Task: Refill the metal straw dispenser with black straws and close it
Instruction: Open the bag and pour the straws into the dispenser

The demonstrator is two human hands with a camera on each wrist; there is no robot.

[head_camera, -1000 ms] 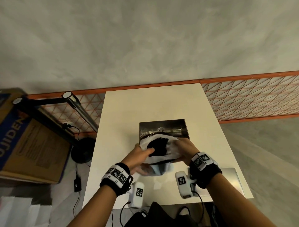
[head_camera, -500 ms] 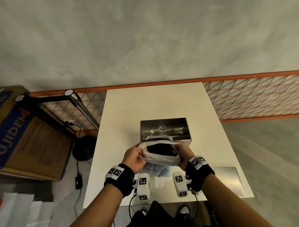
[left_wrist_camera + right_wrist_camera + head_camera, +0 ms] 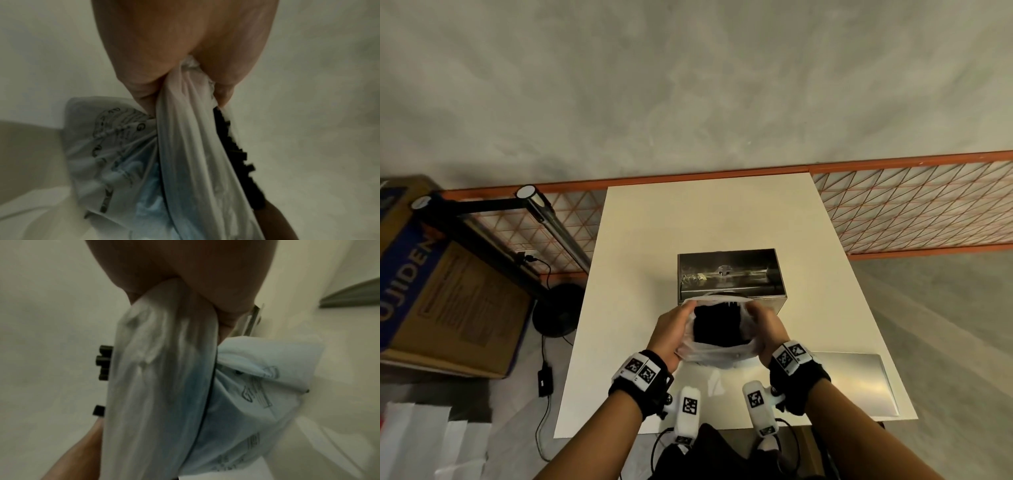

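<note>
The open metal straw dispenser (image 3: 731,277) stands in the middle of the white table (image 3: 654,240). Just in front of it both hands hold a clear plastic bag (image 3: 714,356) upright, its mouth stretched wide. A bundle of black straws (image 3: 719,323) stands inside the bag, ends up. My left hand (image 3: 671,329) pinches the bag's left rim, and my right hand (image 3: 765,325) pinches the right rim. In the left wrist view the bag (image 3: 185,146) is gathered between thumb and fingers, straw ends (image 3: 236,146) showing beside it. The right wrist view shows the same pinch on the bag (image 3: 164,369) and straw ends (image 3: 103,361).
The dispenser's flat metal lid (image 3: 856,383) lies on the table at the near right. A cardboard box (image 3: 438,291) and a black lamp stand (image 3: 558,308) sit on the floor to the left. An orange wire grid (image 3: 914,209) runs behind the table.
Both hands have pulled the bag's mouth wider apart and a little higher, so the black straws show more fully. The dispenser and lid have not moved.
</note>
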